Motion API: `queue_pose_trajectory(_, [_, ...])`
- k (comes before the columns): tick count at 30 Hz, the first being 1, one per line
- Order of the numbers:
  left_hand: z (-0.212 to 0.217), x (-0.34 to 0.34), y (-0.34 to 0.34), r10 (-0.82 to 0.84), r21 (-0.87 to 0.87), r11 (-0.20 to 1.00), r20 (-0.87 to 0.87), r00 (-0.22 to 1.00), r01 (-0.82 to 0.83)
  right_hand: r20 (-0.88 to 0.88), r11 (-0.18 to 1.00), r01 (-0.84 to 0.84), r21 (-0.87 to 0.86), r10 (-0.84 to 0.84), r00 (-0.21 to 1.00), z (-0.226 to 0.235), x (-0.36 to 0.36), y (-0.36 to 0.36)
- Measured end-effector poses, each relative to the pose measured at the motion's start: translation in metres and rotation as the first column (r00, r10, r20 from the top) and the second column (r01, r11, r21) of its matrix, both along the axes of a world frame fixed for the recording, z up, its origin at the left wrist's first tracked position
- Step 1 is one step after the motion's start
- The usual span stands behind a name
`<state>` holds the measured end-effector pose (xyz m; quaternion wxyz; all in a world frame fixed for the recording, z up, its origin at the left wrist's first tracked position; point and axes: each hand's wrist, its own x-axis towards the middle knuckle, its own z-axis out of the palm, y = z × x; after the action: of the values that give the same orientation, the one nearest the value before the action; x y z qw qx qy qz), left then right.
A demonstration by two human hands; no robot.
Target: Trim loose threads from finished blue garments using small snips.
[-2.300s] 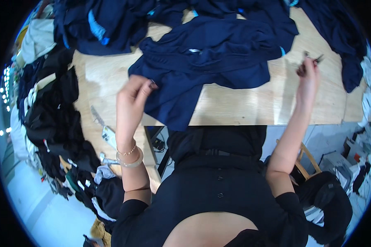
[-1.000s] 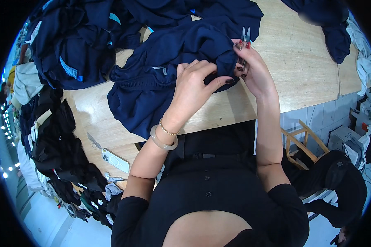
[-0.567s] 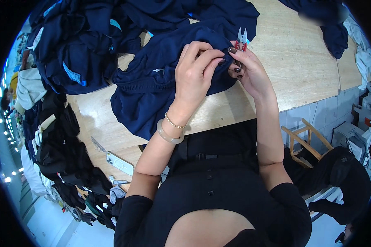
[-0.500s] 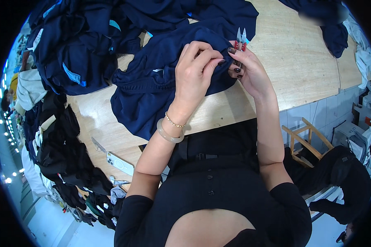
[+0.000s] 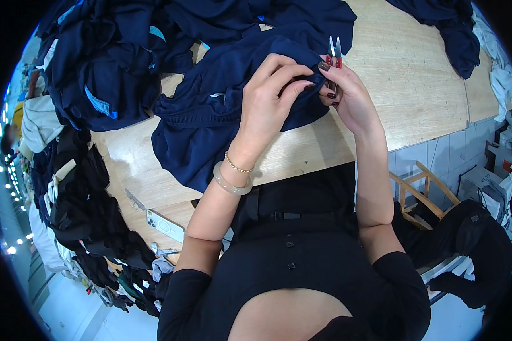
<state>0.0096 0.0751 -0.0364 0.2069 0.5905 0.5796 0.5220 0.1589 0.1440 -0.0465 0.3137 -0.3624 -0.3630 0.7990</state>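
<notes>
A navy blue garment (image 5: pixel 202 139) lies rumpled across the wooden table's near edge, with a gathered band along its left part. My left hand (image 5: pixel 267 99) is closed on its upper right part, thumb and forefinger pinching at the cloth. My right hand (image 5: pixel 352 96) grips a pair of red-handled thread snips (image 5: pixel 335 51), their two pointed blades facing away from me and slightly apart. The right thumb and fingers also press on the garment's right edge, close beside the left fingertips. What lies exactly between the left fingertips is too small to make out.
More navy garments (image 5: pixel 114 51) with light blue tags are heaped at the far left. Dark clothes (image 5: pixel 79 187) hang along the left side, near a white phone (image 5: pixel 165 225) on the table (image 5: pixel 409 85). Another navy piece (image 5: pixel 458 48) lies far right; a wooden stool (image 5: pixel 424 190) stands below.
My right hand has shifted slightly right, and the left fingers have spread a little around the cloth. A blurred shape over the far right navy piece is gone.
</notes>
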Motion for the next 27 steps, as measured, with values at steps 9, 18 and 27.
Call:
queue_pose_trajectory(9, [0.005,-0.012,0.003,0.007,0.057,0.998,-0.031,0.999,-0.005,0.062,0.997,-0.046,0.066,0.042,0.997,0.001,0.001,0.002])
queue_pose_trajectory(18, [0.049,-0.025,-0.029,-0.118,-0.158,0.968,0.393,0.912,0.194,0.147,0.997,0.003,0.075,-0.014,0.989,-0.004,0.006,0.006])
queue_pose_trajectory(27, [0.023,-0.067,-0.056,0.161,-0.158,0.959,-0.376,0.913,-0.234,0.323,0.944,-0.164,0.285,0.066,0.944,-0.01,0.018,0.005])
